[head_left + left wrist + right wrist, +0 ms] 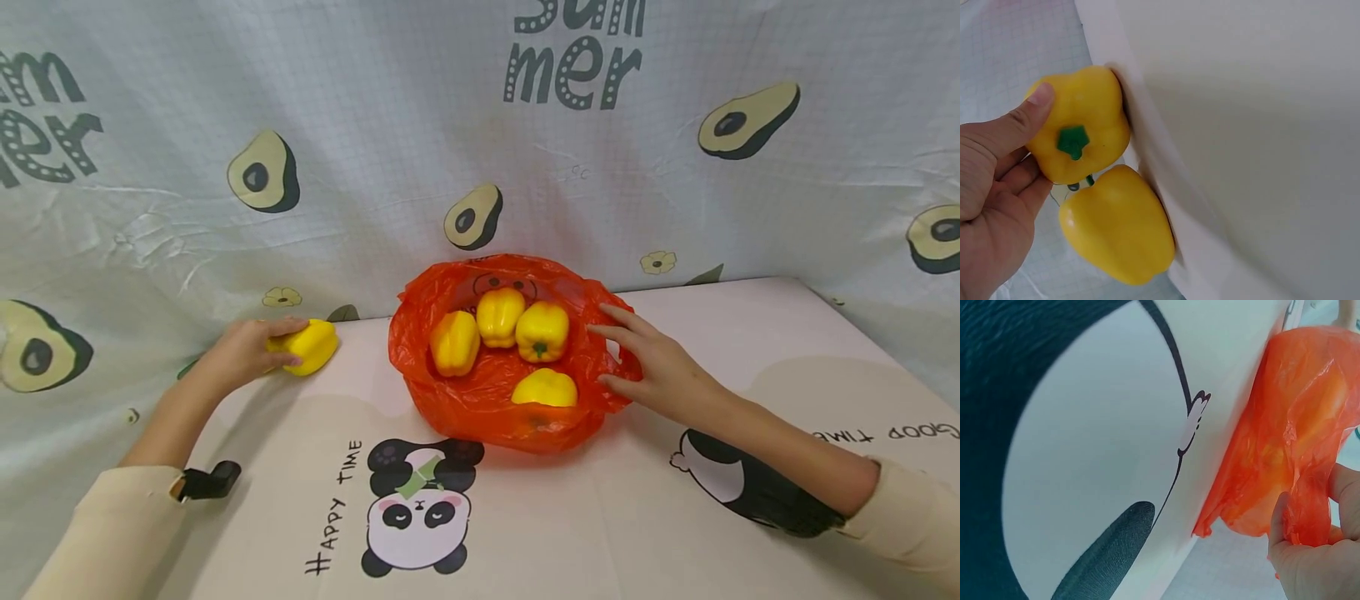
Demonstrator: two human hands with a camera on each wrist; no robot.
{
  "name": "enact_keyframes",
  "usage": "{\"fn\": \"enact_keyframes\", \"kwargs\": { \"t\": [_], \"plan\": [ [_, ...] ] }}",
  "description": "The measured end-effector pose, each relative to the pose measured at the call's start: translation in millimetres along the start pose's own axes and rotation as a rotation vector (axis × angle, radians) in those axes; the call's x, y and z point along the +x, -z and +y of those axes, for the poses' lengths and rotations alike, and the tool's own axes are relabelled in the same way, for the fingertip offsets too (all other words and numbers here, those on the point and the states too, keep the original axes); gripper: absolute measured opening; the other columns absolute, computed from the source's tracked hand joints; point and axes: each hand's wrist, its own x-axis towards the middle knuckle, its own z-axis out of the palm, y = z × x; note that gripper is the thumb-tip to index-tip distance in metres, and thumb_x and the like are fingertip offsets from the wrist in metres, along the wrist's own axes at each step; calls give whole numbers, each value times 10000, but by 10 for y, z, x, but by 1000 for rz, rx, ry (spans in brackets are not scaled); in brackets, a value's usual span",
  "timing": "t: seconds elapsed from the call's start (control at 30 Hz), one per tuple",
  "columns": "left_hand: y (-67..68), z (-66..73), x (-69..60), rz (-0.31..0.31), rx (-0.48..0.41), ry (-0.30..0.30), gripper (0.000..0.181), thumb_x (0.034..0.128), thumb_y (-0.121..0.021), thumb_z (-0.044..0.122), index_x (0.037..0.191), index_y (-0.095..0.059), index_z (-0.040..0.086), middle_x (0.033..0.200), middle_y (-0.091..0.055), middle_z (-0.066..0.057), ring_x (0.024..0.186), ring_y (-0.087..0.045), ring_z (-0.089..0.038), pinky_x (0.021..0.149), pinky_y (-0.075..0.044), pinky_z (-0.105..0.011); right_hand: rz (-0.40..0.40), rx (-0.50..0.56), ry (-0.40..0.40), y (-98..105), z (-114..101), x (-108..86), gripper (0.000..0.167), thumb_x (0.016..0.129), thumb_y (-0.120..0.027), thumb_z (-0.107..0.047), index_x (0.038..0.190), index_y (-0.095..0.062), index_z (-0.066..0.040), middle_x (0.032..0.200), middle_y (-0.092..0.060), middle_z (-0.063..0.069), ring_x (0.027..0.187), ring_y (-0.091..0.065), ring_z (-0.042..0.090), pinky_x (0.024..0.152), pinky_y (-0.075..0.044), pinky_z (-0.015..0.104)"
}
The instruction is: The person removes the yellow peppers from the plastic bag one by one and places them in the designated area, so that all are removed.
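Observation:
My left hand point(258, 354) grips a yellow bell pepper point(315, 346) at the left, its thumb on the side near the green stem. Against it lies a second yellow bell pepper point(1119, 228), clear in the left wrist view but mostly covered by the hand from above. A red plastic bag point(450, 417) stands with its mouth wide, holding several yellow bell peppers point(543, 332). At the bag's right rim, my right hand point(660, 367) touches the plastic with fingers spread. Bag film passes between thumb and fingers in the right wrist view.
The table point(285, 467) carries a pale cover with panda prints and lettering. Behind it hangs a light curtain point(360, 150) with avocado prints, close to the bag and the left peppers. A dark strap end point(213, 481) sticks out at the left sleeve.

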Motion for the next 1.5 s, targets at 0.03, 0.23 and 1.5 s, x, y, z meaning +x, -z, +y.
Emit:
{"fn": "enact_keyframes", "kwargs": {
  "t": [0.03,0.23,1.5],
  "plan": [
    [-4,4,-2,5,-1,-2,638,857,-807,106,1417,-535,-31,1406,-508,-327,1307,-440,-564,1083,-346,-683,0,-2,-4,-3,4,2,630,881,-792,-97,1451,-532,-35,1622,-298,196,1395,-412,433,896,-575,506],
    [-56,17,0,32,31,-6,610,882,-786,107,1425,-539,-19,1401,-528,-321,1266,-486,-551,1058,-373,-693,2,-13,-13,-19,34,15,638,871,-793,-77,1451,-531,-35,1621,-299,199,1407,-399,436,900,-572,507],
    [552,2036,292,80,145,-369,432,987,-619,127,1404,-550,35,1361,-633,-144,1243,-600,-329,1046,-503,-481,11,-5,20,80,-88,94,653,876,-792,-90,1464,-514,-36,1625,-302,164,1430,-370,411,898,-573,517]
  ]
}}
